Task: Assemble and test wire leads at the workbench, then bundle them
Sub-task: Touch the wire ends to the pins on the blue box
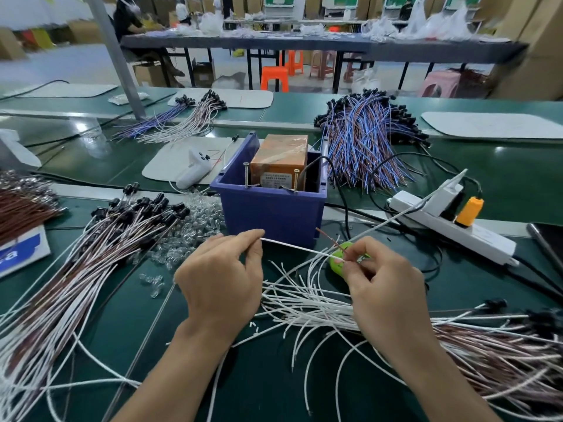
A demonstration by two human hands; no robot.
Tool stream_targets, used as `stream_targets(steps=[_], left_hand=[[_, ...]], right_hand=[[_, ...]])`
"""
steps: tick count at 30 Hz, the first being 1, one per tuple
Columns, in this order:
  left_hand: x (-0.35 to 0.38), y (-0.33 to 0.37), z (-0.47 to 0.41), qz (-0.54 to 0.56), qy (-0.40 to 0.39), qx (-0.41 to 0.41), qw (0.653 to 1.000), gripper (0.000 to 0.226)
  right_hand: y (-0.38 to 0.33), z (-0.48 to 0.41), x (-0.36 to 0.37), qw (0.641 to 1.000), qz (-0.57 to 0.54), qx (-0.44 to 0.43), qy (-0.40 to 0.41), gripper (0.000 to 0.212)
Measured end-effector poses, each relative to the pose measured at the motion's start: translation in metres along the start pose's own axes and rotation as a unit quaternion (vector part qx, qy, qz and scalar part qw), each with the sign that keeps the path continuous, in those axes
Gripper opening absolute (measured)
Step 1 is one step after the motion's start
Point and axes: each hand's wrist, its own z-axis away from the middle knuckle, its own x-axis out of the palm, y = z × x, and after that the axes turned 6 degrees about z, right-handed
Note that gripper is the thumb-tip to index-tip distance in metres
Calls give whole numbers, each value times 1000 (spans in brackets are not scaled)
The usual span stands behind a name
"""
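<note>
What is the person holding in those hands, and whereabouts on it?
A thin white wire stretched between both hands: the left hand pinches one end, the right hand pinches it further along, together with a brown wire.

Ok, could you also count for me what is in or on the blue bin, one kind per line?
Orange box: 1
Upright screws at the front rim: 2
Black cable leading in: 1
Total: 4 things in or on the blue bin
</note>
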Motion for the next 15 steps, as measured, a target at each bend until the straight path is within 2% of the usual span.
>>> stream_targets(steps=[9,15], left_hand=[[2,-4,-2,48,21,35,998,21],[-1,-5,-4,74,13,-6,997,25]], right_hand=[[1,-2,-3,1000,-6,7,-11,17],[-1,-4,-6,1000,-23,-1,-9,16]])
